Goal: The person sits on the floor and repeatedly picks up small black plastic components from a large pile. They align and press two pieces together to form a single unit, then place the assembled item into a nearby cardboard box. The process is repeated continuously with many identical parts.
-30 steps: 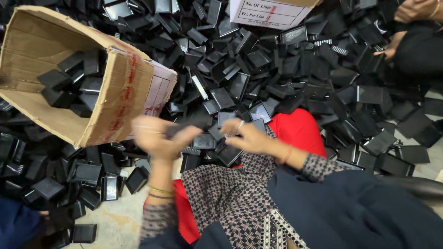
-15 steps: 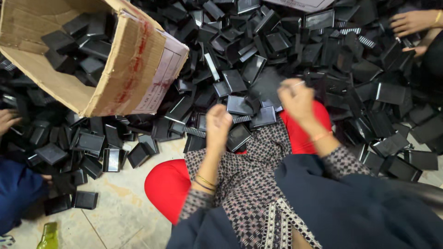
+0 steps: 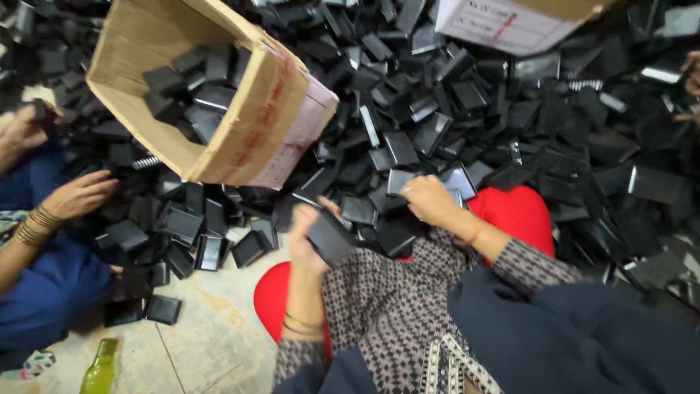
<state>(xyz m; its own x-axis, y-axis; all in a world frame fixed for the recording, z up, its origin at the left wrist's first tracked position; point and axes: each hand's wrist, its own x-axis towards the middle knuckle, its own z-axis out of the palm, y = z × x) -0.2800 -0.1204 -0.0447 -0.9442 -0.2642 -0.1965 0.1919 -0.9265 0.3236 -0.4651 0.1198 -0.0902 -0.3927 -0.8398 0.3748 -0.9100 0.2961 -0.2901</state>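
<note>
Both hands have shifted since the earlier frame: the left hand (image 3: 310,237) now sits lower, its grip clamped on a flat black case (image 3: 332,235) at centre frame. Just right of it, the right hand (image 3: 426,198) rests on the pile with fingers curled around another black piece (image 3: 399,180). Around them, black cases (image 3: 554,124) cover the floor (image 3: 211,328) across the upper and right frame. An open cardboard box (image 3: 240,109), partly filled with cases, tilts at upper left. A co-worker's hand (image 3: 80,195) with gold bangles reaches in at left, and a green bottle (image 3: 100,368) lies at lower left.
</note>
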